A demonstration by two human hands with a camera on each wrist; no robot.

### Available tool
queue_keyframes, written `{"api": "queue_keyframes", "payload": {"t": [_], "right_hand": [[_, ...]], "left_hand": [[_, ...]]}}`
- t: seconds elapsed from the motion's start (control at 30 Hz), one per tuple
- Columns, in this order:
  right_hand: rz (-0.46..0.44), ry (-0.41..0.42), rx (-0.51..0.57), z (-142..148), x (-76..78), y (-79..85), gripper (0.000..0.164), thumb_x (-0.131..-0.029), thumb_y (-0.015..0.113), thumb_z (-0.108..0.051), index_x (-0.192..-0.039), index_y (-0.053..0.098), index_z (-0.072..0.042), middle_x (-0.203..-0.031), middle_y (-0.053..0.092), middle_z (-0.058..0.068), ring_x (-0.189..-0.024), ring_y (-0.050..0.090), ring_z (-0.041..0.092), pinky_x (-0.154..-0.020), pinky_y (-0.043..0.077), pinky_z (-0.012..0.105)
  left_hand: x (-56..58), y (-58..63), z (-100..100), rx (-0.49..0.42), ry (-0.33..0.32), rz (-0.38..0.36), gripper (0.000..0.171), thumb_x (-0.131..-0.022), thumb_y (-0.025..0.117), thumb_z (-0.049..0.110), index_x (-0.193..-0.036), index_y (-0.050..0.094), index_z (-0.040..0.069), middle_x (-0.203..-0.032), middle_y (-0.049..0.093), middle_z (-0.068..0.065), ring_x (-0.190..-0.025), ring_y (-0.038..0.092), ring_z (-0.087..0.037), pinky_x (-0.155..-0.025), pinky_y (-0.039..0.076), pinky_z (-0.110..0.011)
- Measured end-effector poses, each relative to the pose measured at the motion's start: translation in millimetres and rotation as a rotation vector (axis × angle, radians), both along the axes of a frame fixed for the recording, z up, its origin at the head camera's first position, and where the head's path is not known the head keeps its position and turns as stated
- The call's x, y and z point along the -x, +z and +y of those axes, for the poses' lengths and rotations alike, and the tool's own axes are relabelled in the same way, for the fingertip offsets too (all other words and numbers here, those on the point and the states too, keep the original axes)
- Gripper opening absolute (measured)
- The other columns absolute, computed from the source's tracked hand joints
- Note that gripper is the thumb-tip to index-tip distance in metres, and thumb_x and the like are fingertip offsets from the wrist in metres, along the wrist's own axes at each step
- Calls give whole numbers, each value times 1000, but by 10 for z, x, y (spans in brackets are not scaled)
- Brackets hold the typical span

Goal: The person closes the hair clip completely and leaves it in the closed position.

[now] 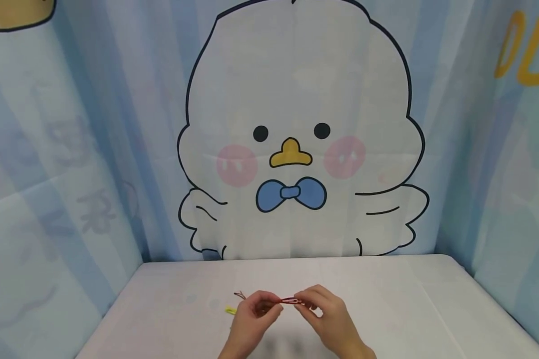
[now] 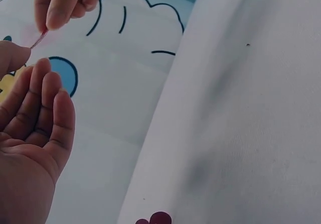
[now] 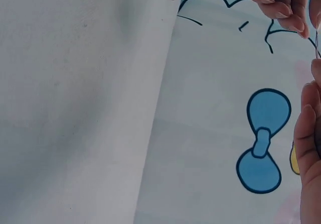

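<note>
Red band (image 1: 290,300) hung pinched above the white table (image 1: 408,309)!
Left hand (image 1: 254,317) and right hand (image 1: 329,316) faced inward, each gripping one end between thumb and fingers; fingertips covered those ends, a yellow piece (image 1: 230,310) sat partly hidden, and the right wrist view cropped both hands.

Lower centre of the head view, the slim red thing (image 1: 289,300) between my left hand (image 1: 253,318) and right hand (image 1: 330,315) is too small to identify; a yellow piece (image 1: 230,310) is partly hidden. The left wrist view's bottom edge cuts off dark red rounds (image 2: 161,218).
</note>
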State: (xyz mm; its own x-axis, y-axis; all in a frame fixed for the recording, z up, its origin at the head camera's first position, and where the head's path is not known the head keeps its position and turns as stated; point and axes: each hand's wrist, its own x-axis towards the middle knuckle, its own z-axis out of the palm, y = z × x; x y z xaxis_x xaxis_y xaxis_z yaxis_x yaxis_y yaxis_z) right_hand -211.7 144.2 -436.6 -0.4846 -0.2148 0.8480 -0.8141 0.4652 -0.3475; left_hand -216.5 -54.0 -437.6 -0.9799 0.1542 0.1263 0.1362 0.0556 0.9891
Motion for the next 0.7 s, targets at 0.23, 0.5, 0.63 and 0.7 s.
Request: {"api": "queue_keyframes", "payload": {"t": [0.23, 0.5, 0.63, 0.7], "right_hand": [[-92, -19, 18, 70, 53, -27, 35, -70, 86, 9, -94, 73, -12, -89, 67, -9, -71, 61, 4, -62, 52, 19], [-141, -48, 3, 215, 173, -65, 33, -71, 86, 7, -94, 74, -14, -88, 66, -12, -71, 59, 3, -62, 52, 22], [-148, -61, -2, 302, 225, -108, 32, -71, 85, 7, -93, 74, -13, -87, 66, -11, -71, 59, 4, -63, 52, 21], [-151, -66, 0, 346, 252, -123, 31, -71, 85, 8, -93, 74, -12, -86, 66, -11, -70, 59, 4, -63, 52, 20]], "left_hand": [[25, 0, -148, 20, -24, 27, 21, -95, 71, 14, -111, 66, 1, -95, 69, -6, -89, 66, -20, -79, 54, -27], [98, 6, -391, 63, -22, 79, 21, -95, 70, 15, -112, 66, 3, -96, 69, -5, -88, 65, -21, -77, 53, -25], [111, -28, -546, 107, -7, 74, 22, -95, 70, 15, -112, 66, 1, -96, 68, -5, -89, 66, -23, -76, 53, -25], [115, -55, -620, 142, 3, 71, 23, -95, 70, 15, -112, 65, 0, -97, 68, -4, -89, 65, -23, -78, 53, -25]]}}
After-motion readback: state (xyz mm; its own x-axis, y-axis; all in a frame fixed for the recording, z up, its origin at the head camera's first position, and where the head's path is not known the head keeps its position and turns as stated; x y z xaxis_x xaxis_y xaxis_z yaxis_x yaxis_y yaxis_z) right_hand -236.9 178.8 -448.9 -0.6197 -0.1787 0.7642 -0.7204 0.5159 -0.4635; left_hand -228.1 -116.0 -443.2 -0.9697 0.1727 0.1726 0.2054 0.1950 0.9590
